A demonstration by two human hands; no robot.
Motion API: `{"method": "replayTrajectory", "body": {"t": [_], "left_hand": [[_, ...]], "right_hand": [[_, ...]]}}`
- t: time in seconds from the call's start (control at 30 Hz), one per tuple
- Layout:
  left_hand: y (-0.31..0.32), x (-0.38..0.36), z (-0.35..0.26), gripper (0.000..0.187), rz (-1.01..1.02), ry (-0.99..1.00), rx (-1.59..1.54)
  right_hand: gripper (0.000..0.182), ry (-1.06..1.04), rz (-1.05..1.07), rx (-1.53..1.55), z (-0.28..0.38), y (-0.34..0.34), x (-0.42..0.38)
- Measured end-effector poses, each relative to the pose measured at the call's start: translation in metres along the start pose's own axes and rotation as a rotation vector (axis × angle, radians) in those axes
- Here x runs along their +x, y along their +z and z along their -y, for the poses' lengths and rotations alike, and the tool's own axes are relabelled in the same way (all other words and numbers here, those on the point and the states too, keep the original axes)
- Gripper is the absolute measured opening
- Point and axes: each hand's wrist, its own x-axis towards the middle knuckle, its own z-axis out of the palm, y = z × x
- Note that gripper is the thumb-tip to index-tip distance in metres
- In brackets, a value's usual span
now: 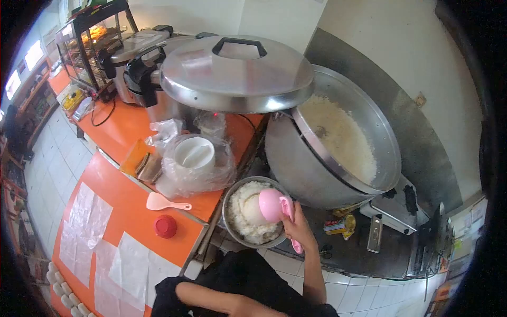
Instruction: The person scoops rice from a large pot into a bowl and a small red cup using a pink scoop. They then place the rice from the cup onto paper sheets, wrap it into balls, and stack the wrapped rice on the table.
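Note:
In the head view, my right hand (299, 230) is closed around the handle of a pink plastic dipper (271, 205). The dipper's round cup rests over or in the white cooked rice (244, 208) inside a metal bowl (228, 228); where cup and rice touch is hidden. Only my left forearm (211, 297) shows at the bottom edge, and the left hand is outside the frame. On the orange table left of the bowl lie a pale pink rice paddle (168, 203) and a small red bowl (165, 226).
Behind the bowl stands a large metal pot (296, 158) of rice, its lid (237, 74) leaning beside it. A white lidded container (194, 153) sits in clear plastic. Plastic sheets (129, 269) cover part of the orange table (105, 174). A yellow can (340, 226) stands right.

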Motion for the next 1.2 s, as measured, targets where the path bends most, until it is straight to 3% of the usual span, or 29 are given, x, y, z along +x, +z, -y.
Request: {"method": "replayTrajectory", "body": {"t": [0.1, 0.2, 0.23, 0.27, 0.3, 0.33, 0.37, 0.43, 0.5, 0.53, 0.57, 0.67, 0.77, 0.8, 0.9, 0.93, 1.0, 1.03, 1.13, 1.2], "left_hand": [[0.007, -0.035, -0.025, 0.117, -0.027, -0.163, -0.020], [0.007, -0.063, -0.052, 0.108, -0.135, -0.245, 0.145], [0.024, -0.068, -0.057, 0.085, -0.477, -0.251, 0.176], [0.022, -0.101, -0.064, 0.032, -0.588, -0.431, 0.720], [0.005, -0.133, -0.058, 0.034, -0.642, -0.162, 0.709], [0.009, -0.148, -0.057, 0.038, -0.851, -0.070, 0.841], [0.008, -0.169, -0.060, 0.035, -1.062, -0.090, 0.955], [0.000, -0.177, -0.061, 0.030, -1.585, 0.054, 1.063], [-0.016, -0.229, -0.065, 0.012, -1.778, 0.047, 1.277], [-0.025, -0.249, -0.065, 0.010, -1.757, 0.232, 1.273], [-0.033, -0.275, -0.066, 0.011, -1.798, 0.248, 1.264], [-0.054, -0.312, -0.063, 0.011, -1.956, 0.336, 1.272], [-0.073, -0.340, -0.060, 0.008, -2.025, 0.105, 1.442], [-0.086, -0.392, -0.058, 0.005, -2.023, 0.078, 1.542], [-0.101, -0.383, -0.051, 0.005, -2.241, -0.310, 1.957], [-0.109, -0.385, -0.049, 0.006, -2.171, -0.169, 2.010], [-0.104, -0.376, -0.047, 0.034, -2.218, -0.484, 1.891], [-0.101, -0.370, -0.044, 0.048, -2.238, -0.633, 1.817], [-0.101, -0.341, -0.036, 0.031, -2.178, -0.830, 2.341], [-0.104, -0.345, -0.037, 0.035, -1.966, -0.784, 2.777]], "right_hand": [[0.035, -0.501, -0.137, -0.229, -0.008, -0.019, -0.016], [0.034, -0.229, 0.007, -0.362, -0.006, -0.011, -0.026], [0.034, -0.144, 0.032, -0.383, -0.003, -0.002, -0.026], [0.033, -0.083, 0.027, -0.388, 0.002, 0.006, -0.026], [0.036, -0.119, 0.014, -0.420, 0.003, 0.005, -0.030], [0.038, -0.161, 0.005, -0.456, 0.004, 0.005, -0.034], [0.041, -0.210, -0.023, -0.503, 0.009, -0.007, -0.035], [0.048, -0.266, 0.063, -0.467, 0.028, -0.043, -0.048], [0.050, -0.341, 0.108, -0.449, 0.049, -0.074, -0.072], [0.048, -0.386, 0.107, -0.452, 0.063, -0.097, -0.087], [0.046, -0.431, 0.113, -0.454, 0.079, -0.119, -0.101], [0.040, -0.542, -0.165, -0.676, 0.128, -0.172, -0.134], [0.044, -0.666, -0.378, -0.716, 0.159, -0.216, -0.116], [0.047, -0.623, -0.388, -0.697, 0.176, -0.223, -0.104], [0.053, -0.614, -0.444, -0.905, 0.188, -0.246, -0.047], [0.054, -0.632, -0.470, -1.019, 0.184, -0.256, -0.019], [0.049, -0.322, -0.317, -1.011, 0.185, -0.266, 0.031], [0.047, -0.310, -0.254, -1.110, 0.181, -0.273, 0.056], [0.045, -0.314, -0.249, -1.166, 0.147, -0.298, 0.156], [0.045, -0.308, -0.316, -1.109, 0.130, -0.308, 0.200]]}}
